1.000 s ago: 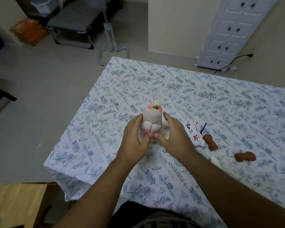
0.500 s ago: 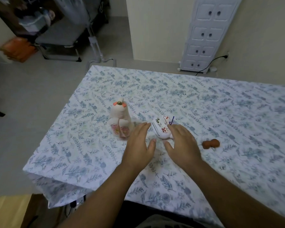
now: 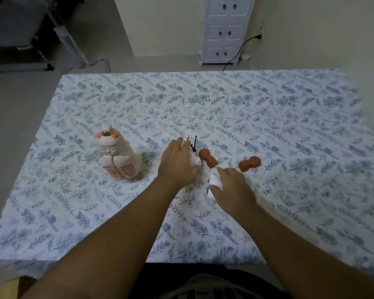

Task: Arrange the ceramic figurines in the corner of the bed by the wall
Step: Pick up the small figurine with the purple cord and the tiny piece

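One doll [image 3: 117,157] upright on bed [image 3: 268,117]; left hand [image 3: 177,164] covers lying figurine [image 3: 194,159], right hand [image 3: 231,184] grips white piece [image 3: 214,180]; nothing cornered yet.

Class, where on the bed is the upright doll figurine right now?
In the head view, the doll figurine stands upright on the bed's left part, just left of the left hand.

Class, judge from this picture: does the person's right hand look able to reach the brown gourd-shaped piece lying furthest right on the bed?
Probably yes. The right hand is close to the gourd-shaped piece, with only bare sheet between them, though that hand seems already busy on a white piece.
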### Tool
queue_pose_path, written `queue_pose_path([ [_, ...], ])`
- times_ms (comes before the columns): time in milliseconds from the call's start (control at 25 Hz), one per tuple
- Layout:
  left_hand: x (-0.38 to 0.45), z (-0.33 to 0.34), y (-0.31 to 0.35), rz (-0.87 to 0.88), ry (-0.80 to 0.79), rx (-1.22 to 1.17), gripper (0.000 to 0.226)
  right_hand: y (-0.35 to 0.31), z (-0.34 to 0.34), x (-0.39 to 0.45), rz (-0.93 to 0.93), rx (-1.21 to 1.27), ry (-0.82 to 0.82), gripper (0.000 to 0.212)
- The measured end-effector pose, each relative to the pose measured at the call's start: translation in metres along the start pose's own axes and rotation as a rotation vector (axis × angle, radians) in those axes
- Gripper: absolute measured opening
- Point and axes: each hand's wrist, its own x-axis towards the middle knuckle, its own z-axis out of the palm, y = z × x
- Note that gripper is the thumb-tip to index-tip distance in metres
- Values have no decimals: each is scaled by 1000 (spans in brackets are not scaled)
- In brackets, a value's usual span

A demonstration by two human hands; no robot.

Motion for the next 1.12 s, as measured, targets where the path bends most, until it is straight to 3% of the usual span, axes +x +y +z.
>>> queue_pose_path([
  [160,20,13,-4,-1,-96,103,92,-6,14,12,150,143,-42,64],
  [320,18,25,-10,11,-3,108,85,-20,23,13,218,249,-32,71],
  [480,14,28,-27,75,94,-28,70,-31,29,7,165,294,15,61],
  [640,6,29,-44,102,162,-241,67,-36,26,10,90,280,60,47],
  [880,-28,31,-45,63,251,-552,63,-37,25,14,-37,52,65,54],
  [1120,-54,33,-52,-92,237,-648,62,-31,27,6,-63,103,16,67],
])
